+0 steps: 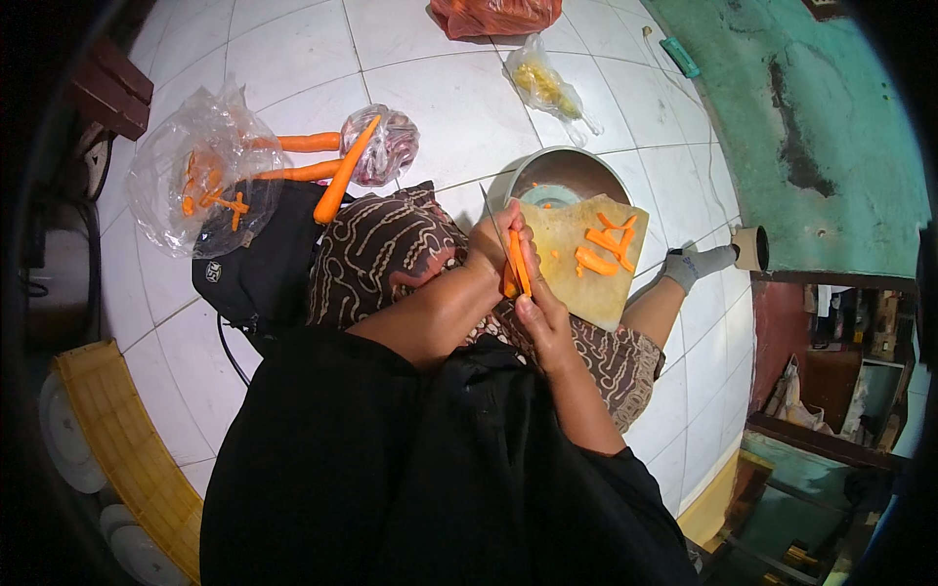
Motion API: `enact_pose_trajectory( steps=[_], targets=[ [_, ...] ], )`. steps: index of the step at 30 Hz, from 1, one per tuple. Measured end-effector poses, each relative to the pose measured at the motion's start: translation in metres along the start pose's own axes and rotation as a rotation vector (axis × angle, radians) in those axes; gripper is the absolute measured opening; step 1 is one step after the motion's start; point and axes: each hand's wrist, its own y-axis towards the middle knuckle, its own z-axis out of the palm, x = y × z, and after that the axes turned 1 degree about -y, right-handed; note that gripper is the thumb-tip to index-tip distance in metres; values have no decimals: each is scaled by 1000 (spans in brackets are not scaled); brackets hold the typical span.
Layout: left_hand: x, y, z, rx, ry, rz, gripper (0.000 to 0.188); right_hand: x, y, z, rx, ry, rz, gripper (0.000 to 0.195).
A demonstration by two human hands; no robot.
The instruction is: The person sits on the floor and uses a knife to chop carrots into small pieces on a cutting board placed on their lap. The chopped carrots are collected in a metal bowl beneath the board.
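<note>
Both hands meet in front of the lap, at the left side of a worn yellowish cutting board. My left hand is closed at the far end of a split carrot piece. My right hand curls round its near end, with the thumb pressed on it. A thin knife blade runs beside the carrot and past the left hand, its tip pointing up and left. The knife's handle is hidden, so I cannot tell which hand has it. Several cut carrot pieces lie on the board's right half.
A metal basin stands beyond the board and under its edge. Whole carrots, a clear bag with carrot bits and a bag of reddish pieces sit to the left by a black backpack. Farther off are a yellow-filled bag and an orange-red bag.
</note>
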Motion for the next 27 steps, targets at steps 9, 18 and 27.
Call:
enact_pose_trajectory(
  steps=[9, 18, 27],
  targets=[
    [-11, 8, 29, -119, 554, 25, 38, 4, -9, -14, 54, -186, 141, 54],
    [4, 26, -12, -16, 70, -488, 42, 16, -9, -10, 81, -305, 254, 58],
    [-11, -2, 17, -11, 218, -198, 42, 13, -11, -8, 66, -109, 137, 59]
  ],
)
